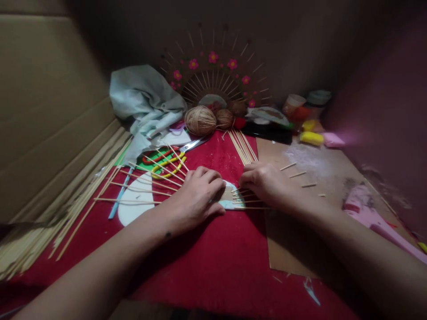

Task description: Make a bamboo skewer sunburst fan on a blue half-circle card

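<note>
A small pale half-round piece (230, 205) lies on the red cloth, with thin bamboo sticks (124, 201) fanning out from it to both sides. My left hand (199, 195) grips its left part, thumb at the near edge and fingers bent over the top. Over the right side, my right hand (262, 180) has its fingers pinched together on one of the sticks. The fingertips partly hide that stick. More stick ends (297, 174) poke out past the right hand, above the cardboard.
Scissors (168, 166) with red and yellow handles lie beyond my left hand. Twine balls (200, 120) and a flowered fan-shaped piece (213, 58) stand at the back. Long sticks (83, 195) line the left; a cardboard sheet (287, 240) and pink glue gun (370, 213) are right.
</note>
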`<move>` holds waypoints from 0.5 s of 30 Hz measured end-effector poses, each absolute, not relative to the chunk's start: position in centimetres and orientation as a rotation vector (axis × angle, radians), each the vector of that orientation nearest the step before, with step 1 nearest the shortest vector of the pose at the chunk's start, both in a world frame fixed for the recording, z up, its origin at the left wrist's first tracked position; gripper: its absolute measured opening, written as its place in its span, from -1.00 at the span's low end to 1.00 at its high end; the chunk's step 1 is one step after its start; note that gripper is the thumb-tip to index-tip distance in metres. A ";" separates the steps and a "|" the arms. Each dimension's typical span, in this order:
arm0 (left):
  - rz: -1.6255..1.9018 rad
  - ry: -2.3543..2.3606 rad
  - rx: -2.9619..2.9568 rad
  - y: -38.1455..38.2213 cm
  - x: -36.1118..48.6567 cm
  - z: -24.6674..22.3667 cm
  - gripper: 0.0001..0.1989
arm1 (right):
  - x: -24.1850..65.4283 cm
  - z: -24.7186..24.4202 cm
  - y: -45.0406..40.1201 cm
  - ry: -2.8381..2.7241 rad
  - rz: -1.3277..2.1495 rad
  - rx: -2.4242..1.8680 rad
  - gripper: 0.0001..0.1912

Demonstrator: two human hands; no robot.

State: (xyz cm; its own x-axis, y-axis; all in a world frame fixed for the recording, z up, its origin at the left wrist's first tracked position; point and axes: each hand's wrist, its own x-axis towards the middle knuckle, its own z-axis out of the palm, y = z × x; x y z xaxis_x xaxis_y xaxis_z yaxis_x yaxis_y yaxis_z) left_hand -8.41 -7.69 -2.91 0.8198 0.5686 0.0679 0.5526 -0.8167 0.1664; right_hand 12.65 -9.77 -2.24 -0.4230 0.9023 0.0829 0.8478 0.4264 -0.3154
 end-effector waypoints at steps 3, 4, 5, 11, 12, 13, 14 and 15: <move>0.157 0.907 2.852 -7.8 -8.4 -2.9 -0.60 | 12.6 -2.4 -9.8 -2.440 0.352 -1.512 -0.75; 0.170 0.914 2.843 -7.8 -8.4 -2.9 -0.58 | 12.6 -2.4 -9.8 -2.437 0.353 -1.504 -0.74; 0.192 0.915 2.834 -7.8 -8.5 -3.0 -0.56 | 12.6 -2.5 -9.8 -2.436 0.352 -1.497 -0.74; 0.300 0.845 2.870 -7.9 -8.6 -3.5 -0.61 | 12.6 -2.6 -9.8 -2.440 0.338 -1.523 -0.74; 0.300 0.839 2.877 -7.9 -8.6 -3.5 -0.64 | 12.6 -2.6 -9.8 -2.436 0.336 -1.528 -0.75; 0.297 0.834 2.881 -7.8 -8.6 -3.5 -0.67 | 12.6 -2.5 -9.9 -2.437 0.337 -1.529 -0.76; 0.291 0.830 2.882 -7.8 -8.6 -3.5 -0.69 | 12.6 -2.4 -10.0 -2.441 0.343 -1.532 -0.76; 0.290 0.826 2.883 -7.8 -8.6 -3.6 -0.70 | 12.7 -2.2 -10.1 -2.447 0.350 -1.537 -0.77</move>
State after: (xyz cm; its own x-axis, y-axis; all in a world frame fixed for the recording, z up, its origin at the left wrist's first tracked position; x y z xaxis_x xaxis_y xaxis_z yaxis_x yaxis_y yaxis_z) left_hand -8.63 -7.81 -3.56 0.8320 0.5346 0.1483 0.5100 -0.8422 0.1749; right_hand 12.68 -10.11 -2.20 -0.4234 0.9035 0.0672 0.8483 0.4214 -0.3207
